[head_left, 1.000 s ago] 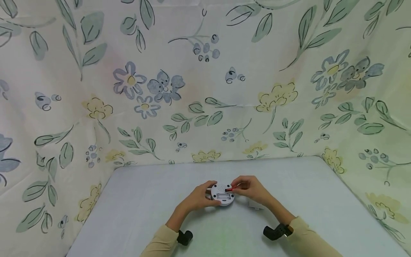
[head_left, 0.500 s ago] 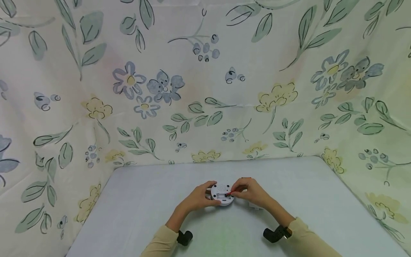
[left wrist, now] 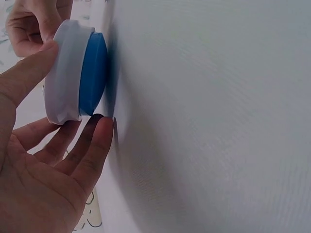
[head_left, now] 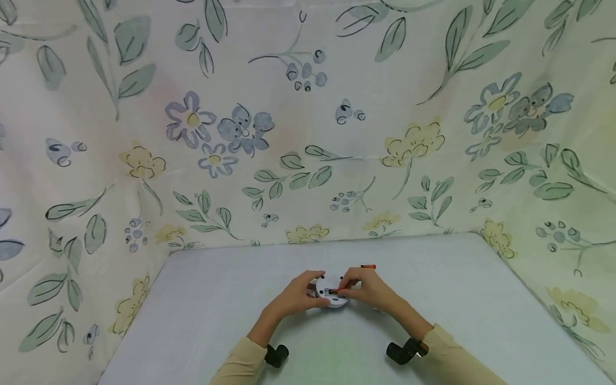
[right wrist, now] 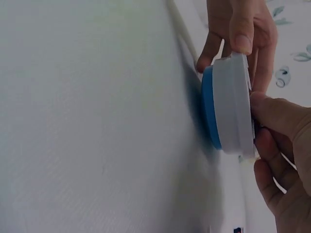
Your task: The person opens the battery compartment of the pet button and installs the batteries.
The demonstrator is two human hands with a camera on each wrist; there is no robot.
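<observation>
A round white device (head_left: 331,281) with a blue underside (left wrist: 94,73) lies face down on the table, its battery compartment facing up. My left hand (head_left: 299,294) grips its rim, thumb on the near side and fingers on the far side. With thumb and fingers my right hand (head_left: 368,286) pinches a red and black battery (head_left: 334,292) at the compartment; the fingers cover part of it. From the right wrist view the right fingertips touch the device's compartment side, and the battery is mostly hidden there. Behind the right hand lies another battery (head_left: 368,266), orange-red and black.
A white table (head_left: 231,315) spreads around the hands. Floral cloth (head_left: 308,123) hangs behind and at both sides. A small white piece (head_left: 377,309) lies mostly hidden under the right forearm. Each wrist wears a black camera.
My right hand has brought the battery from above the device down and left into the compartment area. The other battery behind the hand has come into view. My left hand keeps its hold.
</observation>
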